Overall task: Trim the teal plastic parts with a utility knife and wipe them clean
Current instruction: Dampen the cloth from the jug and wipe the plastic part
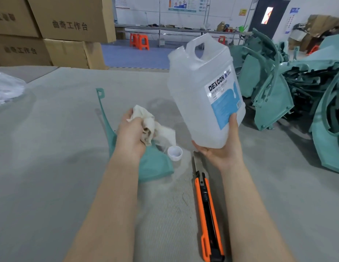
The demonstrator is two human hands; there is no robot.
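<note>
On the grey work table (51, 148), near its middle, the right hand (221, 151) holds up a large translucent plastic jug (200, 87) with a moulded handle and a blue and white label. The palm cups the jug's base, the fingers curl under it and the thumb presses upward on the label. The jug leans, its neck tipped toward the far left. The walls look pale and clear, and the level of any liquid inside cannot be told.

Just left of it, the left hand (131, 133) is closed in a fist round a crumpled white cloth (148, 121), which bunches above the knuckles and trails down to the right. Under this hand lies a flat teal plastic part (155, 165); its broad end is toward the near edge and a thin arm runs away toward the far left.

A small white plastic cap (174, 152) sits mouth up on the table, touching the teal part's right side and below the hanging cloth. Whether it holds anything cannot be told.

An orange and black utility knife (207, 210) lies between the forearms. Its blade is extended and points away under the right hand, and its butt is toward the near edge.

A pile of teal plastic parts (297, 91) fills the table's right side. A clear plastic bag (6, 87) sits at the left edge. Brown cardboard boxes (51, 25) are stacked beyond the far left corner, and orange plastic stools (139, 41) stand on the floor behind.
</note>
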